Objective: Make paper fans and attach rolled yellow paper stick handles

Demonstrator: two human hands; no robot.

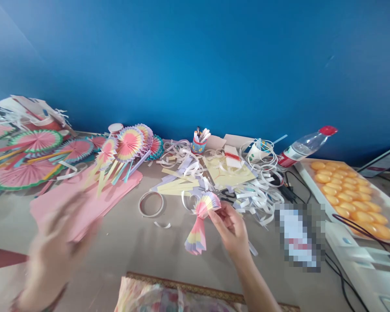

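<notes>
My right hand (pixel 230 227) pinches a pleated paper fan (pixel 199 221) in pink, yellow and lilac, gathered at its middle and spread at both ends. It is held above the grey table, gripped by its upper end. Over the left side, my left hand (pixel 58 242) is smeared by motion, near a stack of pink paper sheets (pixel 117 195); its fingers cannot be made out clearly. Between the hands lie a roll of tape (pixel 151 204) and a small curled white strip (pixel 162 225).
Finished paper rosettes (pixel 130 143) with streamers rest at the back left. Paper strips (pixel 256 195) are heaped near a pen cup (pixel 199 145). Further right stand a tilted plastic bottle (pixel 305 145), a tray of yellow oval pieces (pixel 312 195) and dark cables (pixel 300 175). A blue wall (pixel 195 65) rises behind.
</notes>
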